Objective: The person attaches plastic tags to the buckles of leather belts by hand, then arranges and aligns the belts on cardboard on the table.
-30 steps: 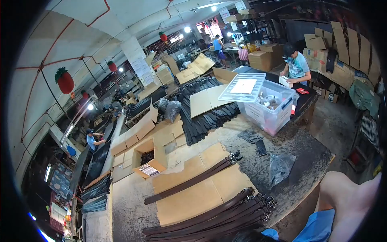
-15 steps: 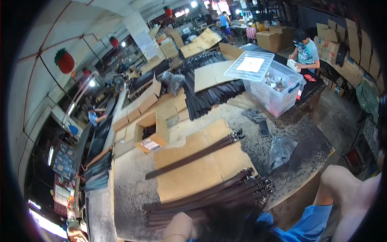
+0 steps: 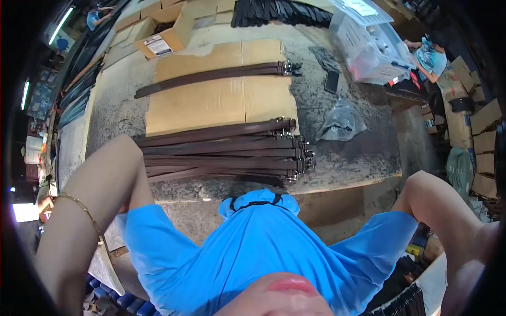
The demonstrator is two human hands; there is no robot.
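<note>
Both my arms are raised and bent, and the hands themselves fall outside the picture. My left forearm [image 3: 105, 179], with a thin bracelet [image 3: 81, 206] on it, runs down the left edge. On the right, my other forearm [image 3: 445, 203] leads out past the frame's edge. In front of me lies a pile of dark brown belts [image 3: 221, 152], buckles to the right. Beyond it, a few more brown belts [image 3: 211, 78] rest across a flat cardboard sheet [image 3: 195, 111]. My left elbow overlaps the pile's left end in view; contact cannot be told.
A clear plastic bin [image 3: 363, 50], a phone [image 3: 331, 81] and a crumpled plastic bag [image 3: 341, 124] sit on the worktable's right side. An open cardboard box [image 3: 166, 31] and black straps [image 3: 279, 13] lie at the back. A co-worker [image 3: 431, 58] is at the far right.
My view has tilted down and turned, so my blue shirt and both bent arms show more fully. The belts appear in the same arrangement on the table.
</note>
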